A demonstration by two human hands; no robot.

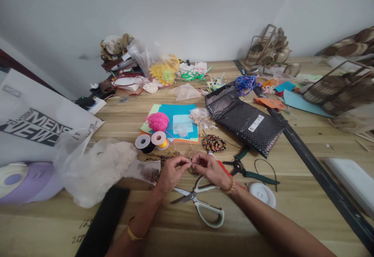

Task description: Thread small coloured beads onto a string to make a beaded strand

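Observation:
My left hand (pixel 174 171) and my right hand (pixel 209 167) meet fingertip to fingertip over the middle of the table, both pinched closed. Between them runs a thin pale string (pixel 190 145), partly hidden by the fingers. Colourful beads lie under and beside the hands, and a coil of beaded strands (pixel 214 143) rests just beyond the right one. Below my hands is a pair of scissors (pixel 192 196) with pale handles, blades parted. Past the left hand stand a spool of yellow thread (pixel 159 140), a spool of black thread (pixel 144 143) and a pink yarn ball (pixel 158 122).
Green-handled pliers (pixel 239 166) and a white round spool (pixel 262 194) lie at the right forearm. A black bubble mailer (pixel 245 120) is behind them. Blue paper sheets (pixel 178 111) lie ahead. Plastic bags (pixel 99 167) crowd the left; small baskets (pixel 340 85) stand far right.

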